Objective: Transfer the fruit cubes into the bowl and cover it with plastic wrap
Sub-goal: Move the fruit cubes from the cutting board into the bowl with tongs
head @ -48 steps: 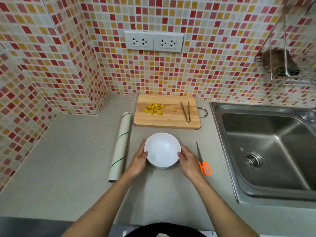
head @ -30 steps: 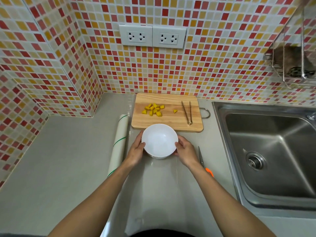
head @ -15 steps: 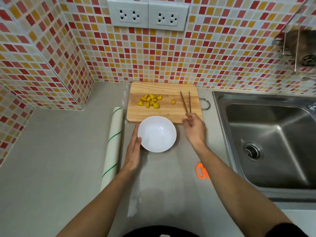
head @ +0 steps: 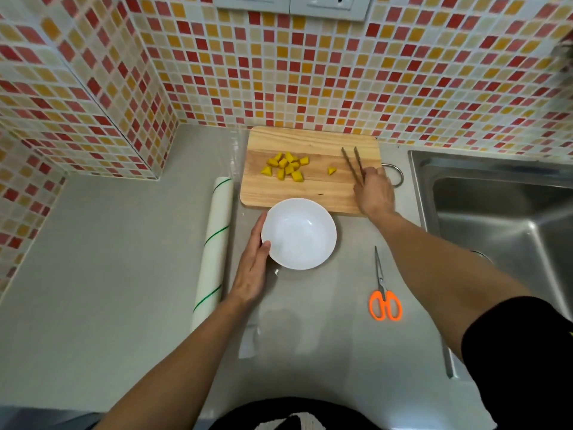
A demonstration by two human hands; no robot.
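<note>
walls: red-orange mosaic tile (head: 310, 72) | sockets (head: 291, 3) | counter: grey (head: 108, 259) | sink: steel (head: 502, 218)

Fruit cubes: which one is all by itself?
The lone fruit cube lies apart from the fruit cube pile, on the cutting board nearer the tongs.

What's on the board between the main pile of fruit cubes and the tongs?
One stray fruit cube, alone on bare cutting board between the pile and the tongs, per the head view.
</note>
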